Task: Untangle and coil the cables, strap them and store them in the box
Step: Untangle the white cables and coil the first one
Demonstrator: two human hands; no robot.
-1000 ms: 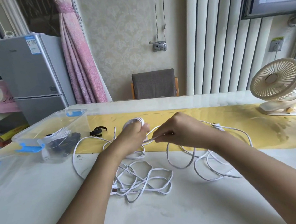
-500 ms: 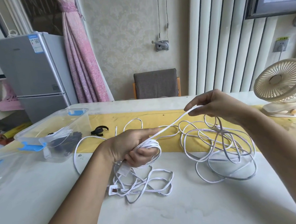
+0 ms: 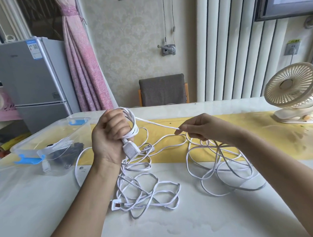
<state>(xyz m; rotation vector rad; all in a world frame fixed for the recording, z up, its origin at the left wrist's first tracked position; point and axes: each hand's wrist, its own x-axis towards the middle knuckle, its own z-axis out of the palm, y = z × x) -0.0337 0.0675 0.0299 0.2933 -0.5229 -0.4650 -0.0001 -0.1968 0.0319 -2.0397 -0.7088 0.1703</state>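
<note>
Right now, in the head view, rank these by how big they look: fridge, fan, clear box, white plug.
1. fridge
2-3. clear box and fan look about alike; the box is nearer, so I won't rank them.
4. white plug

White table [image 3: 209,223] with a yellow runner [image 3: 259,132]; clear box [image 3: 51,132] left; tangled white cables [image 3: 154,194] middle; fan [image 3: 291,88] right

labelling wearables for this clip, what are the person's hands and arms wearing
Nothing visible. The left hand and right hand are bare, with no gloves or rings. Neither wrist has a watch or band, and both forearms are unsleeved to the picture's edge.
</note>
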